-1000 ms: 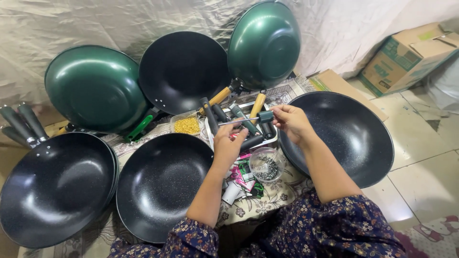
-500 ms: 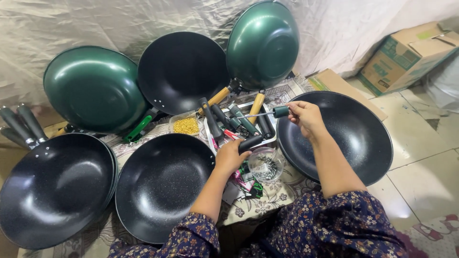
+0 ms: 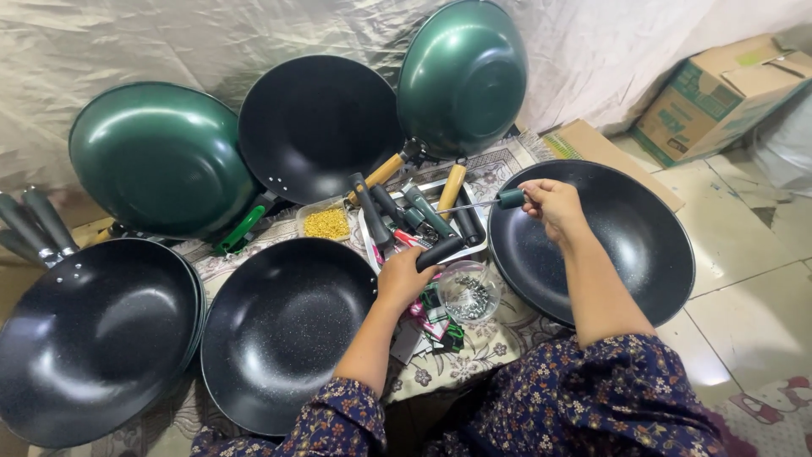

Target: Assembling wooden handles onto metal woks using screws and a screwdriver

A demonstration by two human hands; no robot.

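Note:
My left hand (image 3: 404,278) grips a black pan handle (image 3: 440,251) at the near edge of a metal tray (image 3: 476,244) that holds several loose handles. My right hand (image 3: 554,206) holds a screwdriver by its green grip (image 3: 510,198); its thin metal shaft (image 3: 469,205) points left over the tray. Just under the right hand lies a black speckled wok (image 3: 622,245). Another black wok (image 3: 283,326) sits left of my left forearm. A small clear bowl of screws (image 3: 470,294) stands between my two arms.
Two green woks (image 3: 161,156) (image 3: 461,76) and a black one (image 3: 317,127) lean against the plastic-covered back wall. A stack of black woks (image 3: 93,334) lies at the left. A dish of yellow bits (image 3: 326,222) sits by the tray. A cardboard box (image 3: 719,93) stands at the right.
My right hand has drawn the screwdriver right, from over the tray to over the right wok. My left hand has dropped to the tray's near edge and taken a black handle.

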